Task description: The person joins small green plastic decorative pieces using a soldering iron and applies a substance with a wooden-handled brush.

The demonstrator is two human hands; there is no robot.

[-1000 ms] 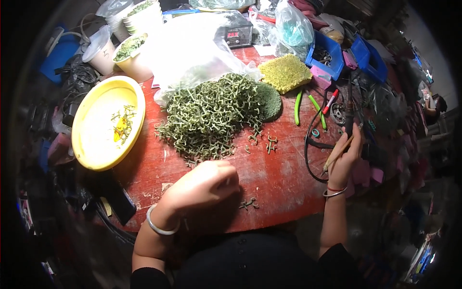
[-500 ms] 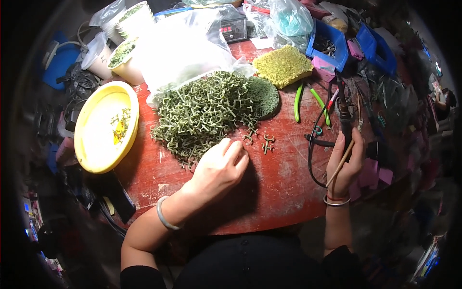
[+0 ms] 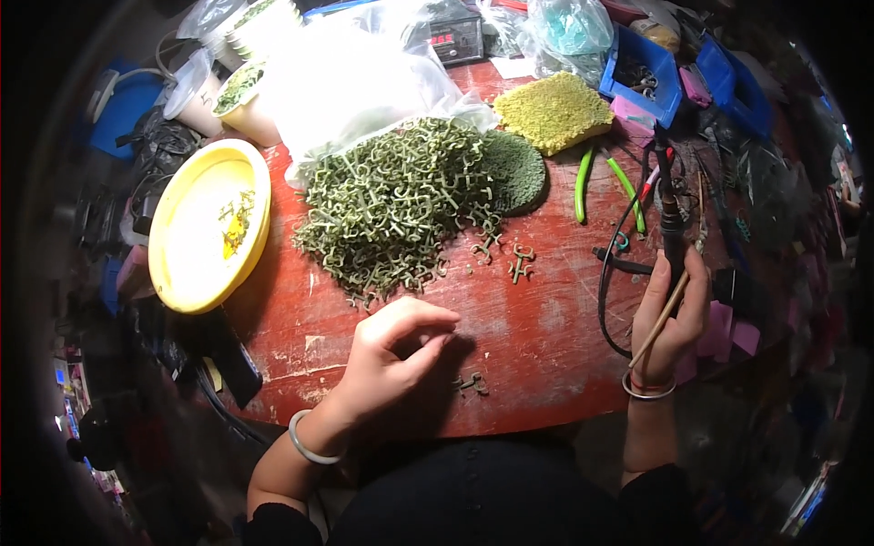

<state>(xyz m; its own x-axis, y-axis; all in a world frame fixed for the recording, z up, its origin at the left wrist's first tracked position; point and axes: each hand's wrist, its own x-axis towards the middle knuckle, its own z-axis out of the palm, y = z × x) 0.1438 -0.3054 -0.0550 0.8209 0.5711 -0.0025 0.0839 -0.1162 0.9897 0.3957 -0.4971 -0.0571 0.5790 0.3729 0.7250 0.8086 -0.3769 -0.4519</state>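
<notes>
Soldering iron [image 3: 671, 223] and stick [image 3: 659, 329] in gripping right hand [image 3: 674, 340], left hand [image 3: 382, 353] half-open, seemingly empty, apparently at piece-picking, needing a pinch.

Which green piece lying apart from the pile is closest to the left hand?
The piece near the front edge of the red table, right of the left hand; others lie farther off, toward the pile.

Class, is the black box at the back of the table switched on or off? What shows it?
On: the black box has red digits lit up on its front.
</notes>
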